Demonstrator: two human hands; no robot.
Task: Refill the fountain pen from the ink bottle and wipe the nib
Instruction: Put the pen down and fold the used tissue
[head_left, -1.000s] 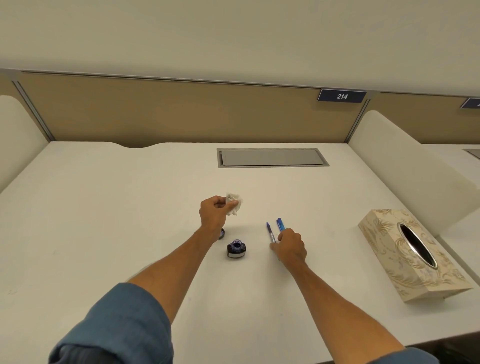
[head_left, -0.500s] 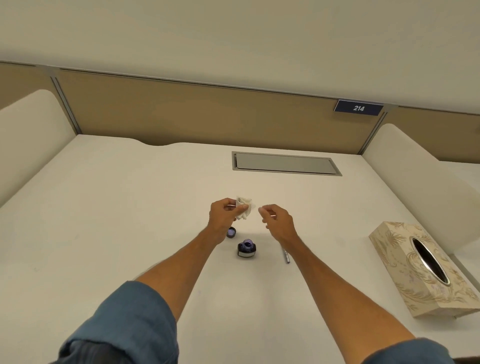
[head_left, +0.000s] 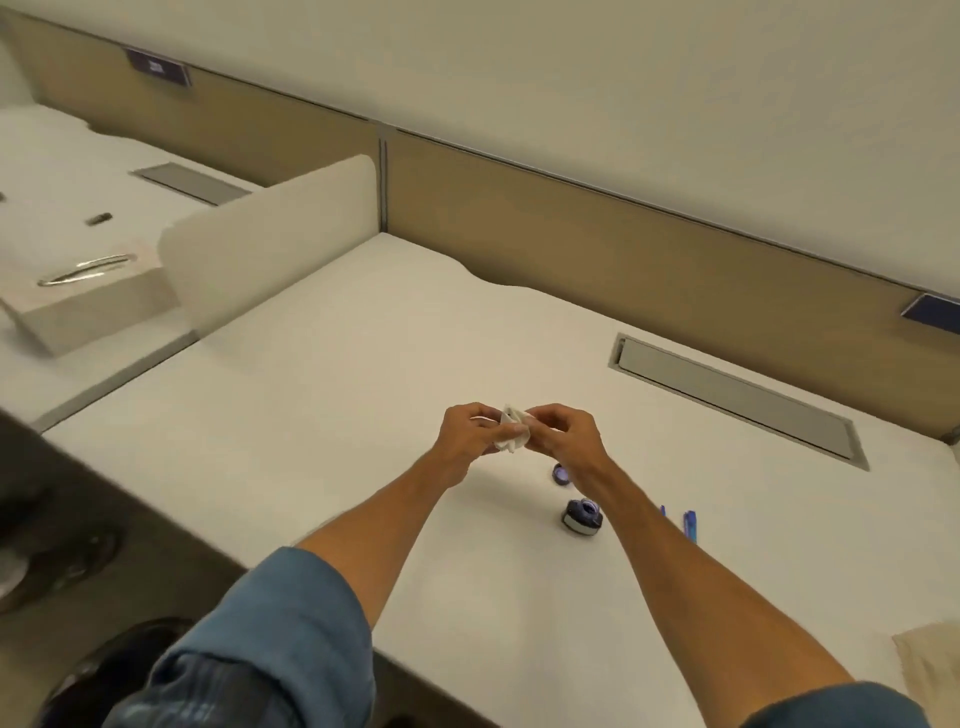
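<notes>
Above the white desk (head_left: 363, 395), my left hand (head_left: 467, 441) and my right hand (head_left: 569, 441) are together, and both pinch a crumpled white tissue (head_left: 511, 437) between them. The open ink bottle (head_left: 582, 518) stands on the desk below my right wrist. Its round cap (head_left: 561, 474) lies just behind it. Two blue pen parts (head_left: 690, 526) lie on the desk to the right of my right forearm, one (head_left: 663, 512) mostly hidden by the arm. Neither hand touches the pen or the bottle.
A cable flap (head_left: 737, 400) is set into the desk at the back right. The corner of a patterned tissue box (head_left: 930, 670) shows at the bottom right. A white divider (head_left: 270, 228) separates a neighbouring desk holding another tissue box (head_left: 88, 296). The desk's front-left edge drops to dark floor.
My right hand left the pen parts on the desk and rose to meet the left hand at the tissue. The view has swung to the left.
</notes>
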